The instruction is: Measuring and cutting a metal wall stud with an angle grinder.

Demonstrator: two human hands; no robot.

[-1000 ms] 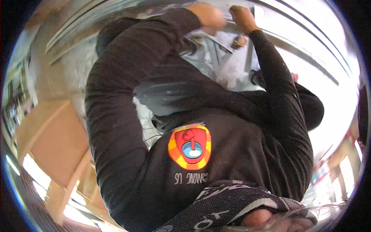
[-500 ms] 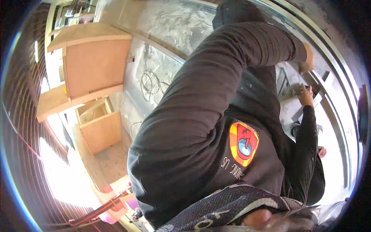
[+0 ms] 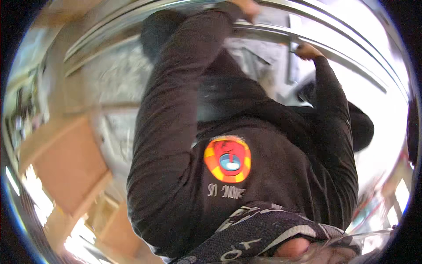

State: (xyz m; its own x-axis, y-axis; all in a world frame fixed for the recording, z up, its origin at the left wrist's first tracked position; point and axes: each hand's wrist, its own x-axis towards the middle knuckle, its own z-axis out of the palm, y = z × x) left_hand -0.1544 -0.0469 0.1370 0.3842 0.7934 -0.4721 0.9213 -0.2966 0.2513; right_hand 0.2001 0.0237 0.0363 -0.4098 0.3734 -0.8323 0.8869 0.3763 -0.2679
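In the head view, the left hand (image 3: 247, 9) is a blur by the long metal rail (image 3: 266, 28); I can't tell its grip. Just beside the grey metal bar (image 3: 293, 66), the right hand (image 3: 310, 51) curls, its contents unclear.

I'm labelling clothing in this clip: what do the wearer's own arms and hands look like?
The left sleeve and right sleeve are long, dark, creased cloth, reaching about to the wrists. The left hand and right hand appear gloveless; blur hides finer detail.
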